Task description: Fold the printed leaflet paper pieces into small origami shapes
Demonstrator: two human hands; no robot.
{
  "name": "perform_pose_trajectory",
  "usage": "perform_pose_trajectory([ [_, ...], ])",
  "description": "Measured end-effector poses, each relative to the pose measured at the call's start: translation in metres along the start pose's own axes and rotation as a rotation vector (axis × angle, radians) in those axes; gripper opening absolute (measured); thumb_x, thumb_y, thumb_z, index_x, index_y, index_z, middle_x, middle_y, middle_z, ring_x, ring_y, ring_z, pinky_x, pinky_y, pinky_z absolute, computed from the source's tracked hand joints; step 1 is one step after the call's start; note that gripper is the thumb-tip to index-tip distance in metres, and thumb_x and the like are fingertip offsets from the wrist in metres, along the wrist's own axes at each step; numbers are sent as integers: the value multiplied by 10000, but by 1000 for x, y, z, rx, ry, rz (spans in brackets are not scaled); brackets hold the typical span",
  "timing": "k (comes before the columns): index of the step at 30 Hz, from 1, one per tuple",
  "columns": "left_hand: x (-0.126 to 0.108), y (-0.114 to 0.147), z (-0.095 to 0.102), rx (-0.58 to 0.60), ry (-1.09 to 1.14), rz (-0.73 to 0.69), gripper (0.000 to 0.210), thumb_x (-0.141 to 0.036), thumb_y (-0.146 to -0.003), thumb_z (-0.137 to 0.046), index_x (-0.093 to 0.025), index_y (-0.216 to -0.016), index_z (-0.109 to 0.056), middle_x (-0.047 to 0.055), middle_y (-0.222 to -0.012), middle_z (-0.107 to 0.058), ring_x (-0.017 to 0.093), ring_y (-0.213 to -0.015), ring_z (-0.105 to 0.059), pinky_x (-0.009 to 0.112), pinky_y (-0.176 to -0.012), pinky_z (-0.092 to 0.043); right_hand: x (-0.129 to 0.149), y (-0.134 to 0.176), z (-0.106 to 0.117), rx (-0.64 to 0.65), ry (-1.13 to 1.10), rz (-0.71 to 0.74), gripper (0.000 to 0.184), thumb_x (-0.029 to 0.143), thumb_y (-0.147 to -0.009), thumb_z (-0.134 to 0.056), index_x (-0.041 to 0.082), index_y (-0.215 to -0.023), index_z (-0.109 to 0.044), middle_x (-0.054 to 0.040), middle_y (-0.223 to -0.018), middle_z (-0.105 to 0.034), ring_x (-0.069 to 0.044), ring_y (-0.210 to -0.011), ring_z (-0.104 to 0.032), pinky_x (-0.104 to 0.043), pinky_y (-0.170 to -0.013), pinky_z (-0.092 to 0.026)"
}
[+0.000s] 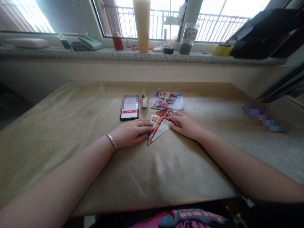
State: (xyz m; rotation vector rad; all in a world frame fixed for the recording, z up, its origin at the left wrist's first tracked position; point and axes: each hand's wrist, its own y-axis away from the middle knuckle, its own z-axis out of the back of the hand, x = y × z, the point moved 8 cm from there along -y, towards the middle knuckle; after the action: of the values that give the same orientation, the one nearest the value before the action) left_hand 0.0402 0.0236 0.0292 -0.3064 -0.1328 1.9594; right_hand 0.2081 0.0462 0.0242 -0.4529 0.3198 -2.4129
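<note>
A printed paper flyer (161, 130), folded to a point at its lower end, lies on the table between my hands. Its white flap has a red border, and colourful print shows beside it. My left hand (135, 132) rests flat with fingers stretched out, their tips on the flyer's left edge. A silver bangle circles that wrist. At the upper right side of the flyer, the bent fingers and thumb of my right hand (184, 125) close on the paper's edge; the fingertips partly cover the fold.
Behind the flyer lies a stack of colourful leaflets (168, 100). A phone (129, 114) and a crumpled paper piece (144, 101) sit to their left. A blurred object (264, 117) is at the far right. Bottles and jars line the stone windowsill (95, 54).
</note>
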Motion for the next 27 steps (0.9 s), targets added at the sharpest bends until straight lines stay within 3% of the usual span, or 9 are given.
perform_pose_trajectory([
  [9,1,-1,-1,40,-39,31,364,-341,-928,-460,-211,-1257,-545,87,-1311,-543,210,-1188,-527,363,-989,-469,-10,2,3,-48,-293,-128,204,323,-855,-533,185,-936,-658,-64,-922,-651,-187,-871,-581,-320,-798,-452],
  [16,0,-2,-1,50,-53,42,360,-318,-919,-475,-206,-1253,-545,88,-1311,-541,211,-1186,-526,359,-992,-465,-13,3,6,-5,-395,-142,448,316,-946,-304,183,-702,-655,-51,-864,-686,-172,-865,-605,-310,-837,-432],
  [20,0,-2,-2,54,-48,38,351,-312,-921,-468,-206,-1247,-549,86,-1307,-542,209,-1185,-524,360,-990,-465,-4,3,9,6,-330,-60,293,291,-852,-517,182,-589,-584,-63,-849,-678,-177,-832,-603,-318,-801,-445],
  [27,-1,-3,0,27,-42,20,339,-306,-920,-469,-211,-1234,-555,92,-1286,-549,210,-1169,-527,365,-979,-467,10,5,7,53,-164,79,73,247,-777,-614,182,-795,-642,-82,-979,-656,-204,-918,-581,-361,-844,-457],
])
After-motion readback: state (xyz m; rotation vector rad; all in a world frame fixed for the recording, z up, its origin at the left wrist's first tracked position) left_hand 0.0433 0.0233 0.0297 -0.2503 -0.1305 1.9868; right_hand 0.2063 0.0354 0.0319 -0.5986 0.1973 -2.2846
